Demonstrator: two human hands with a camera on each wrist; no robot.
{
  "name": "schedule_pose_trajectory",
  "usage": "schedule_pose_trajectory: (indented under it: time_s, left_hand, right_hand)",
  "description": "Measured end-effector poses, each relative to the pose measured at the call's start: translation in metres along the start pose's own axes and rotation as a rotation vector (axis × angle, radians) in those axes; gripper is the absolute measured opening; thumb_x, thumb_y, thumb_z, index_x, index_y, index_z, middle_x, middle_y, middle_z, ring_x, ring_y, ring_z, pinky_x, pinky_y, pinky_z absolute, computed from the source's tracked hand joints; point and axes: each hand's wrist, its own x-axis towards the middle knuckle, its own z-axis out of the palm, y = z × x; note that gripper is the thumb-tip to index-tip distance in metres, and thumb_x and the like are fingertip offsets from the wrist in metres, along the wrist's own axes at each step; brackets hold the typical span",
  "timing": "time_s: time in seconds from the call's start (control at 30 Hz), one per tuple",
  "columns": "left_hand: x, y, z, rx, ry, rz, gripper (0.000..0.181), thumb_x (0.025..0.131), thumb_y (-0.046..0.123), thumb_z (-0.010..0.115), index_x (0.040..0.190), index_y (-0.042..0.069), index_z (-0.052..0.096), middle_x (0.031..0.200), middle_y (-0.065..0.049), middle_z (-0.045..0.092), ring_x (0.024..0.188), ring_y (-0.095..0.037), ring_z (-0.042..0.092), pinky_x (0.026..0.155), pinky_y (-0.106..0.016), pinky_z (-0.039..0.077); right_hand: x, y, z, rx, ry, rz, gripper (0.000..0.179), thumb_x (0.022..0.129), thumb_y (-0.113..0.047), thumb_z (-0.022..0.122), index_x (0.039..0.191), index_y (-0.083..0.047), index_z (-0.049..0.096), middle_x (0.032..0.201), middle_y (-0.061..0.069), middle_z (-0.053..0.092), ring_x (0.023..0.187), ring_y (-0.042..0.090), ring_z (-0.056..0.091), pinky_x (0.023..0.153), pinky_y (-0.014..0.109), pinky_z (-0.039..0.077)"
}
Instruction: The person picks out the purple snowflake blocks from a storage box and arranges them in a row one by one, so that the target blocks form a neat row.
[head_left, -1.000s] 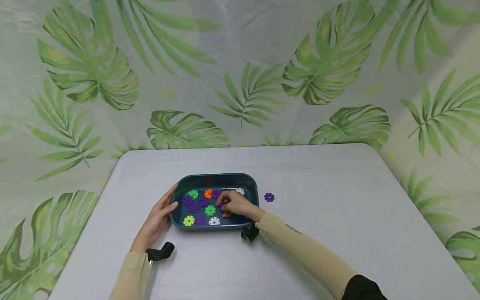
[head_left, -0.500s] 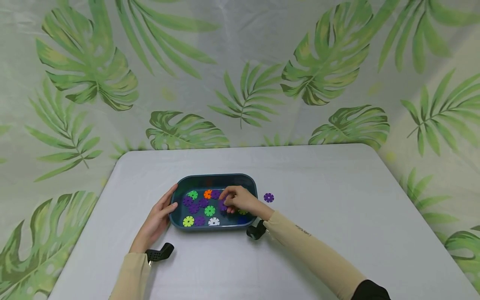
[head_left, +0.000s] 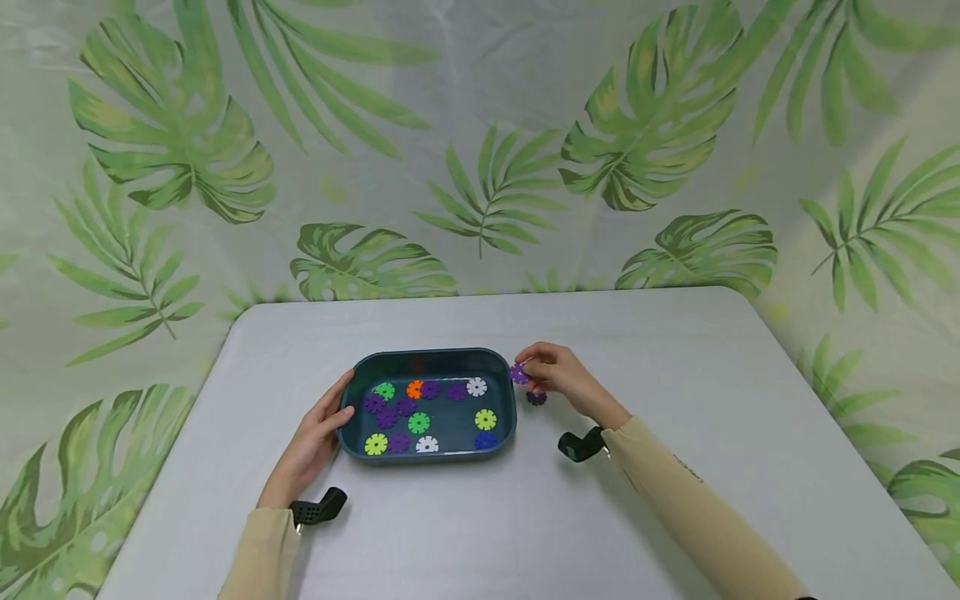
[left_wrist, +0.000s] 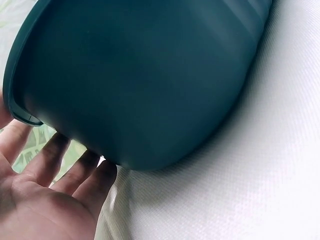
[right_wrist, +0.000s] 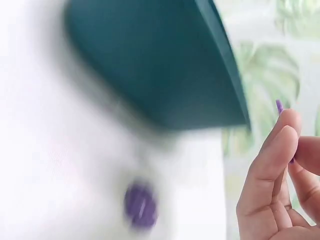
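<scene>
A dark teal tray (head_left: 427, 457) stands on the table with several flat, notched plastic discs in it. My left hand (head_left: 310, 446) grips its left end, thumb over the rim; in the left wrist view the fingertips (left_wrist: 107, 170) lie against the outer wall. Just past the tray's right rim, my right hand (head_left: 566, 383) pinches a purple snowflake disc (head_left: 519, 374) between thumb and fingers. Only a thin edge of that disc (right_wrist: 279, 106) shows in the right wrist view. Another purple disc (head_left: 536, 399) lies on the table below the right hand, partly covered by it.
Inside the tray are purple, green, yellow, white, blue (head_left: 485, 440) and orange (head_left: 415, 389) discs. A white cloth (head_left: 637, 350) covers the table, and a leaf-patterned sheet (head_left: 487, 192) hangs behind its far edge. Black camera mounts (head_left: 321, 506) sit on both wrists.
My right hand has lifted a purple disc out of the tray and carried it right, over the rim, above the disc on the table. My left hand has stayed at the tray's left end.
</scene>
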Motion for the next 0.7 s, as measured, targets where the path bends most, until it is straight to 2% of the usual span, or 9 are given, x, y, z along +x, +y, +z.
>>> schedule_pose_trajectory:
  time_s: [0.13, 0.27, 0.43, 0.7]
  left_hand:
    - [0.0, 0.0, 0.0, -0.002, -0.011, 0.007, 0.058, 0.101, 0.003, 0.041, 0.154, 0.013, 0.019, 0.16, -0.003, 0.0, 0.145, -0.022, -0.006, 0.112, -0.051, -0.002]
    - [0.0, -0.001, -0.001, -0.002, -0.014, 0.013, 0.058, 0.101, 0.003, 0.04, 0.154, 0.012, 0.018, 0.16, -0.003, 0.0, 0.145, -0.021, -0.006, 0.112, -0.051, -0.002]
    - [0.0, 0.0, -0.001, -0.003, -0.012, 0.013, 0.057, 0.102, 0.003, 0.04, 0.154, 0.013, 0.019, 0.16, -0.003, 0.001, 0.145, -0.022, -0.005, 0.113, -0.05, -0.001]
    - [0.0, 0.0, 0.0, -0.006, -0.005, 0.005, 0.058, 0.102, 0.004, 0.041, 0.154, 0.013, 0.018, 0.16, -0.003, 0.001, 0.145, -0.021, -0.004, 0.113, -0.049, 0.0]
  right_hand:
    - [-0.007, 0.019, -0.025, -0.025, 0.065, 0.047, 0.023, 0.096, -0.003, 0.05, 0.114, 0.011, 0.054, 0.089, 0.012, 0.059, 0.067, 0.014, 0.059, 0.07, 0.033, 0.055]
    - [-0.012, 0.037, -0.04, -0.058, 0.065, 0.1, 0.024, 0.095, 0.002, 0.047, 0.115, 0.015, 0.052, 0.094, 0.019, 0.059, 0.067, 0.015, 0.06, 0.066, 0.03, 0.055]
    - [-0.012, 0.048, -0.044, -0.088, 0.071, 0.154, 0.024, 0.094, 0.004, 0.046, 0.114, 0.015, 0.052, 0.093, 0.021, 0.061, 0.066, 0.017, 0.063, 0.063, 0.03, 0.056]
    - [-0.012, 0.05, -0.041, -0.259, 0.113, 0.17, 0.018, 0.094, 0.002, 0.048, 0.107, 0.008, 0.058, 0.083, 0.016, 0.061, 0.06, 0.017, 0.062, 0.056, 0.03, 0.054]
